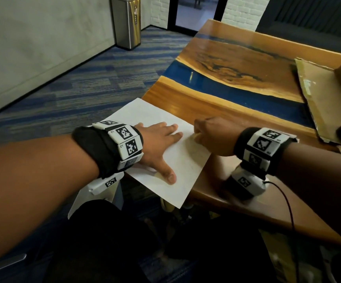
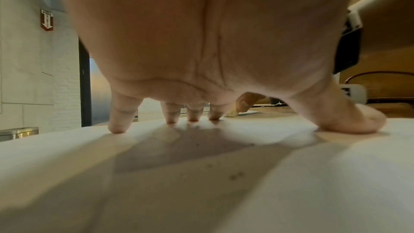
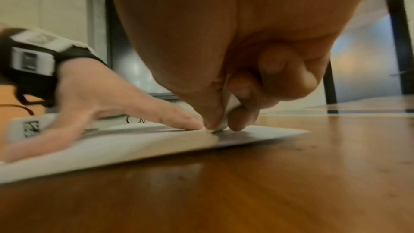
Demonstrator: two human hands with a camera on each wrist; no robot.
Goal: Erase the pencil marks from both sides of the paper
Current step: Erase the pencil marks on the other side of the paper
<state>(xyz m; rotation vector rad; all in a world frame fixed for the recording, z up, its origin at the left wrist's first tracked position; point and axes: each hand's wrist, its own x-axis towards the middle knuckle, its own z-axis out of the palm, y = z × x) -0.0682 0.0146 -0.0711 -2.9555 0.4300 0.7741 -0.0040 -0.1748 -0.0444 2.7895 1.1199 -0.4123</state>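
Note:
A white sheet of paper [image 1: 165, 115] lies on the near left corner of the wooden table [image 1: 216, 107], partly overhanging the edge. My left hand [image 1: 161, 144] lies flat on it, fingers spread and straight, pressing it down; the left wrist view shows the fingertips [image 2: 117, 128] on the paper [image 2: 224, 174]. My right hand [image 1: 210, 133] pinches a small white eraser [image 3: 220, 127] between thumb and fingers, its tip touching the paper [image 3: 134, 143] near its right edge, just beside my left index finger. The eraser [image 2: 232, 112] also shows past my left fingers. Faint pencil marks [image 3: 136, 120] lie further back.
A flattened cardboard sheet [image 1: 318, 94] lies at the table's right side. A black cable [image 1: 286, 201] runs from my right wrist over the near table edge. A steel bin [image 1: 127, 21] stands on the carpet by the wall. Blue resin strips cross the tabletop.

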